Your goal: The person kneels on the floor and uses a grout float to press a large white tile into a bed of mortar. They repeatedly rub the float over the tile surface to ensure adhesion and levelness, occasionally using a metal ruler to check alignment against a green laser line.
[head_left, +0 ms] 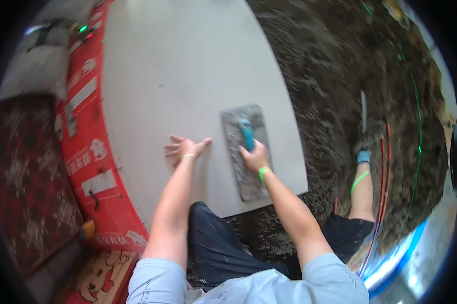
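A large white slab (188,61), likely a tile, lies in front of me. On its right part rests a rectangular float (232,131), its grey face speckled and rough, with a teal grip on top. My right hand (256,156) is wrapped round the lower end of that grip. To the left of the float, my left hand (185,148) is spread over the slab with fingers apart and nothing in it. Whether its palm touches the surface, I cannot tell. The underside of the float is hidden.
Dark wet mortar (329,101) borders the slab on the right and near side. Red pipes (384,172) rise at the right beside my leg (362,197). A green laser line crosses the mortar. Red printed sheeting (102,157) and a patterned mat (33,187) lie left.
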### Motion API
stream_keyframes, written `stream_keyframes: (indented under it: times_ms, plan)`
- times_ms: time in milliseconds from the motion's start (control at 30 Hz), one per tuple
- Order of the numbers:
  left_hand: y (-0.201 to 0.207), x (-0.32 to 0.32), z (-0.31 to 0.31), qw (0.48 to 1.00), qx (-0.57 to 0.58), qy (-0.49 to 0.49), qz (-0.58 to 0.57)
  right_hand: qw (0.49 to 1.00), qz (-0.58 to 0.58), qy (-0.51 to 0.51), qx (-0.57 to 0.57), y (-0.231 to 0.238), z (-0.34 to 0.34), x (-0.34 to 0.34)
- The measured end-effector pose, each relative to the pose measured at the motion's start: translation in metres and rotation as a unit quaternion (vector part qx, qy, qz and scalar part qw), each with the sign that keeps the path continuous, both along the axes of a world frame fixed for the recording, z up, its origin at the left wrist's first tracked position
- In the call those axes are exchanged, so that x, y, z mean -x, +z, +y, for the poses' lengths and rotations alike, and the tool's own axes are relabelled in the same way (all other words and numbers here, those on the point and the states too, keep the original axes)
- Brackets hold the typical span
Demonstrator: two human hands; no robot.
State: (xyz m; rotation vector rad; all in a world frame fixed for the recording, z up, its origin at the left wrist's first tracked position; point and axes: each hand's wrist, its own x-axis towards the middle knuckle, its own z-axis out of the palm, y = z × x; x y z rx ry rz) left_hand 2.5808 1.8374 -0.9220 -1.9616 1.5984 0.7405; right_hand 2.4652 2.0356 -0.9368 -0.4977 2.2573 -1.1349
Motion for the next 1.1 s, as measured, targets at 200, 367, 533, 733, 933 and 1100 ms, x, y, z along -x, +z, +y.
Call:
stream_keyframes:
  times_ms: [200,367,533,733,933,1100]
  plan:
    - [-0.017,-0.012,-0.004,0.999,0.027,-0.017,-0.021,0.980,0.079,-0.077,0.168,0.062,-0.017,-0.020]
    - [-0.022,-0.013,-0.007,0.998,0.016,-0.050,-0.029,0.986,-0.018,-0.167,0.020,0.019,-0.016,-0.009]
    - [-0.019,-0.005,-0.003,0.998,0.006,-0.060,-0.025,0.990,0.041,-0.115,0.063,0.022,-0.053,0.044]
    - [-0.008,-0.015,-0.020,0.998,0.018,-0.049,-0.035,0.971,0.089,-0.087,0.202,0.060,0.021,-0.016]
    - [-0.014,0.005,0.000,0.997,0.004,-0.070,-0.014,0.988,0.050,-0.137,0.044,0.022,-0.012,0.077]
    - [-0.022,-0.023,-0.014,0.998,0.020,-0.047,-0.032,0.967,0.162,-0.035,0.195,0.076,0.052,0.022]
